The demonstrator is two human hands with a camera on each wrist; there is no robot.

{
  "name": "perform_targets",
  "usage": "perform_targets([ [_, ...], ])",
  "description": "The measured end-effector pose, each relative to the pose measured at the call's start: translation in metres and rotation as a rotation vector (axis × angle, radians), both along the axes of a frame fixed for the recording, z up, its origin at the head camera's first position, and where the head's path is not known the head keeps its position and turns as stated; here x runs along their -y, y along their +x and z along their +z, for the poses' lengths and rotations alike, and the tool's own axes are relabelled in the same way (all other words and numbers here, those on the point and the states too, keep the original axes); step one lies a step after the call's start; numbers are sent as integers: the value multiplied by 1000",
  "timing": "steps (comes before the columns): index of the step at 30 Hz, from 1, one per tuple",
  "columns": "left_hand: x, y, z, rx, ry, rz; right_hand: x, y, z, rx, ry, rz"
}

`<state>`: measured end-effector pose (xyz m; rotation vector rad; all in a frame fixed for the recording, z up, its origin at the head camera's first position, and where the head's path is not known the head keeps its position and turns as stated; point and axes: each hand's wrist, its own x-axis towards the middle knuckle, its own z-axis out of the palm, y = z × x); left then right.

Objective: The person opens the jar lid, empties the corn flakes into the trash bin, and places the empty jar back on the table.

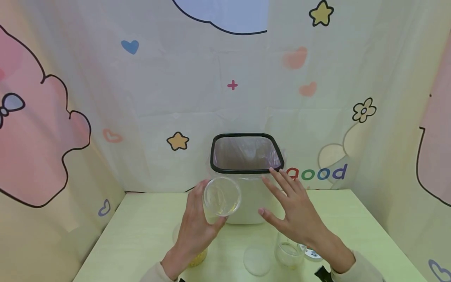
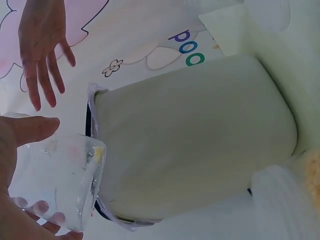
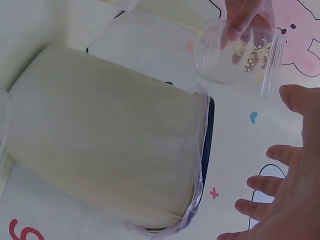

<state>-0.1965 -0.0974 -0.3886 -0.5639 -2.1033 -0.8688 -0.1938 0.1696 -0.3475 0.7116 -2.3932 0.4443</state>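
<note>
Head view, lower centre: left hand (image 1: 195,227) gripping clear cup (image 1: 222,196), tipped on its side, mouth toward camera, just in front of white bin (image 1: 246,196) with black rim and liner. Right hand (image 1: 296,211) spread wide, holding nothing, fingertips near bin's front rim at centre right. Bottom of frame on green table (image 1: 141,227): round clear lid (image 1: 257,260), second clear cup (image 1: 289,253) partly hidden under right wrist, yellowish container (image 1: 197,256) mostly blocked by left wrist. Cartoon curtain (image 1: 105,98) behind.

Right wrist view, upper right: a few yellowish crumbs stuck inside cup (image 3: 240,55) (not readable from head view). Left wrist view, lower left: fingers (image 2: 40,206) seen through the cup wall.
</note>
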Motion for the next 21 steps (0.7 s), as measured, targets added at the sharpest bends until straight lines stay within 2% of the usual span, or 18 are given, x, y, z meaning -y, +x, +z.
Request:
perform_targets([
  [7,-1,10,-16,128,50,26,2,8,-10,24,15,-1],
  [11,1,13,-24,156,61,49,3,10,-13,21,8,7],
  [21,0,16,-40,219,101,48,5,17,-26,49,11,12],
])
